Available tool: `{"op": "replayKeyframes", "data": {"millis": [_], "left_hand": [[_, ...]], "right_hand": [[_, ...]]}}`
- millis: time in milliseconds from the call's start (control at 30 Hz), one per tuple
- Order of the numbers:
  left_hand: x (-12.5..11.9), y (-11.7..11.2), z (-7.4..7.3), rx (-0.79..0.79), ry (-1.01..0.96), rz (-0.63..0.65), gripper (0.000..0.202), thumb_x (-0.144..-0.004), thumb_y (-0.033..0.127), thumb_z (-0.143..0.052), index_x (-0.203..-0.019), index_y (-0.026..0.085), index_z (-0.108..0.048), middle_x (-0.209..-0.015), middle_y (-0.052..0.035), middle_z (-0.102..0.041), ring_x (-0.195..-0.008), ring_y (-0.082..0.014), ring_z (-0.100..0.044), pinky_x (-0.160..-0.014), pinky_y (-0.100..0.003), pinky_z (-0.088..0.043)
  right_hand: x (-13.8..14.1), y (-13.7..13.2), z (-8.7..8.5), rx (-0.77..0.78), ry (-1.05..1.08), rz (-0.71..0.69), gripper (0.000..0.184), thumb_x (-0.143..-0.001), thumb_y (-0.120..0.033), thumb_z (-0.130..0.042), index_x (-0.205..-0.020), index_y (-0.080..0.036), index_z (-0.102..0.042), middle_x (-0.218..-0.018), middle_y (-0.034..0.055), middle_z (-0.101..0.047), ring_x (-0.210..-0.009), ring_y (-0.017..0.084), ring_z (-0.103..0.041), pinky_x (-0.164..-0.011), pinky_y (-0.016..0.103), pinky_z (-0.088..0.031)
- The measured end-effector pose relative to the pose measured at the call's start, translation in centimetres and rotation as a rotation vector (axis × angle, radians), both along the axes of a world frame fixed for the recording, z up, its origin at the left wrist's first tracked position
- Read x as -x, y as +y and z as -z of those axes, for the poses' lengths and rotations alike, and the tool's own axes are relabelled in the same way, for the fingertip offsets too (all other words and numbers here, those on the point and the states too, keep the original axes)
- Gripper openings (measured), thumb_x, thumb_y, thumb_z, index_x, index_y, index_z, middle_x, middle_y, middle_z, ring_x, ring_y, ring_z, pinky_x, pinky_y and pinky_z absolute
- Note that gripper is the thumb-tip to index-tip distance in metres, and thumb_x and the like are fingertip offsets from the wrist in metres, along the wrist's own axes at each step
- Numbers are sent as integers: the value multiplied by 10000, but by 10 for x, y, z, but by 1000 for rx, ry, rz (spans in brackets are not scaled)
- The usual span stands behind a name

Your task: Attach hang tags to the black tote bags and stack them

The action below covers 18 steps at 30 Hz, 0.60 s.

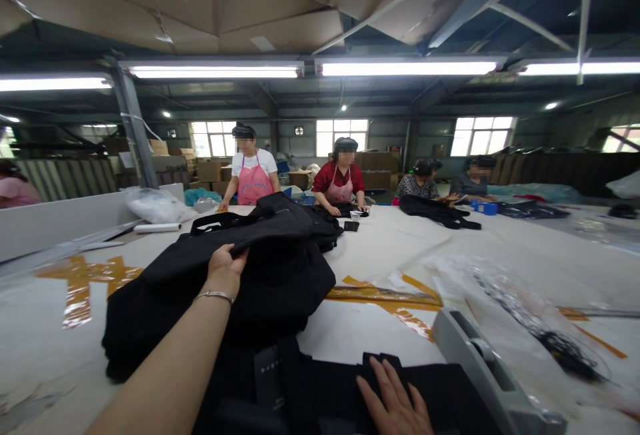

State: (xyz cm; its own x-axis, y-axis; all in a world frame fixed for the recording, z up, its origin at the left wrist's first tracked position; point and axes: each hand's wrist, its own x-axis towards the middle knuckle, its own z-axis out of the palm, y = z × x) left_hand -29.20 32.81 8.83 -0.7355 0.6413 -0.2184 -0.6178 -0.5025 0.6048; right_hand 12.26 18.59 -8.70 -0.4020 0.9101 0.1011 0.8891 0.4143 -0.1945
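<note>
Nearest, the right hand (395,398) rests palm down on a flat piece of black cloth (320,395) at the near side of the white-covered counter (385,248), its grip loose with the fingers spread apart. A dark rectangular tag with pale lettering (269,382) lies on that cloth. Just right of it stands a grey plastic casing with a long slot (463,355).

A little farther, the left hand (229,265), a silvery bracelet (215,296) at its wrist, has its grip clamped on the upper edge of a large heap of folded black fabric (280,288), which sits on the counter left of centre. Strips of shiny amber tape (77,295) cross the surface beside the heap; clear plastic sheeting (450,275) and a tangled black cord (567,352) lie to the right.

Across the counter are a person in a pink apron (254,178), another in red sleeves (320,185), and two more people near a black strapped garment (435,210). Brown cardboard boxes (377,178) stand behind.
</note>
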Motion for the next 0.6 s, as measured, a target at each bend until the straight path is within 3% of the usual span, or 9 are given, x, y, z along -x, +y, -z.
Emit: {"op": "replayKeyframes", "data": {"millis": [100,233,333,467,600], "left_hand": [[4,-4,-25,-88,43,-3,365,-841,-17,-489,-1156,143,-581,-972,-53,-665,-859,-177,-679,-756,-331,-633],[2,-13,-56,-190,115,39,392,-785,-26,-472,-1136,101,-591,-967,-83,-677,-895,-190,-687,-786,-329,-634],[-9,-24,-77,-230,155,74,371,-768,-26,-466,-1101,73,-595,-963,-103,-678,-910,-200,-690,-805,-342,-634],[-36,-45,-103,-249,201,105,290,-754,-23,-478,-992,78,-611,-917,-99,-677,-879,-203,-692,-779,-330,-641],[-69,-77,-128,-266,249,142,253,-759,-22,-478,-939,89,-619,-847,-77,-670,-847,-200,-699,-741,-316,-647]], "right_hand": [[-3,-1,-20,169,-1,-39,683,-870,-709,-507,-1459,-365,-475,-1601,97,-246,-1480,426,-229,-1119,735,-260],[-7,-9,-48,320,-18,-68,781,-864,-732,-480,-1518,-317,-380,-1629,98,-108,-1509,398,-93,-1164,707,-176],[-9,-14,-52,274,17,-71,766,-880,-723,-462,-1516,-301,-394,-1632,112,-115,-1513,390,-96,-1174,688,-177],[-12,-20,-43,205,55,-69,747,-894,-735,-423,-1507,-310,-416,-1639,104,-136,-1515,395,-120,-1171,692,-184],[-15,-28,-45,57,103,-28,663,-927,-694,-394,-1464,-317,-496,-1630,60,-255,-1518,388,-159,-1185,675,-175]]}}
